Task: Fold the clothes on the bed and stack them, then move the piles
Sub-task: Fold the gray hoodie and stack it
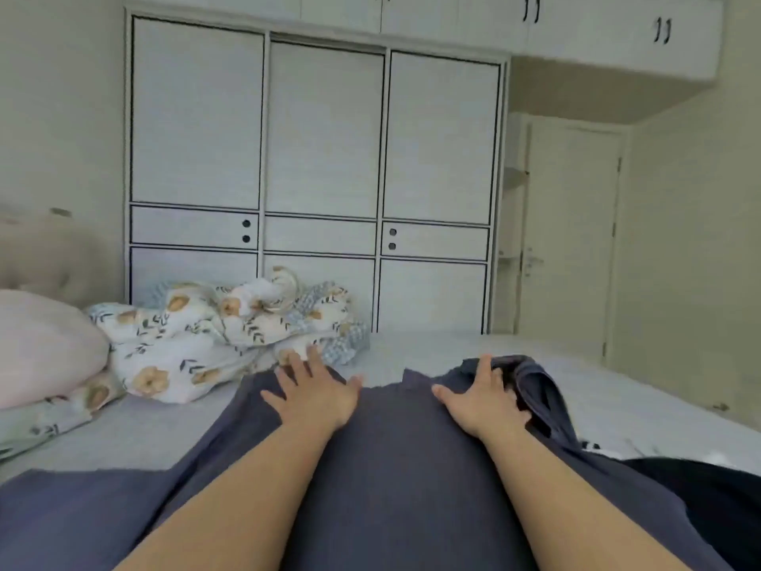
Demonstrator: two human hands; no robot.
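Two hands lie flat on one dark blue-grey garment (395, 455) spread across the bed (432, 348), directly in front of the person. The left hand (317, 399) presses the cloth near its far left edge with fingers (294, 366) straight and splayed; the right hand (482, 405) rests near the far right edge with its fingers likewise released and spread, grasping nothing — their tips touch a bunched, upturned fold of the same fabric.

Progress, as judged from this view: early. No finished pile can be seen anywhere on the bed, so stacking and moving both appear to remain. The garment seems to be at the smoothing stage, not yet reduced to a compact fold; a darker piece of cloth (700, 500) at the lower right may be another item waiting, though its kind cannot be told.

Appearance of the garment: soft, matte, thin woven or knit cloth, largely flat under the forearms, with a notch in its far edge between the hands and a crumpled right corner — limp material that is likely to need flattening before each fold.

Beyond it, near the left hand, lies a rumpled floral quilt (197, 335) beside a pale pink pillow (45, 344); a white wardrobe (321, 150) stands behind the bed.
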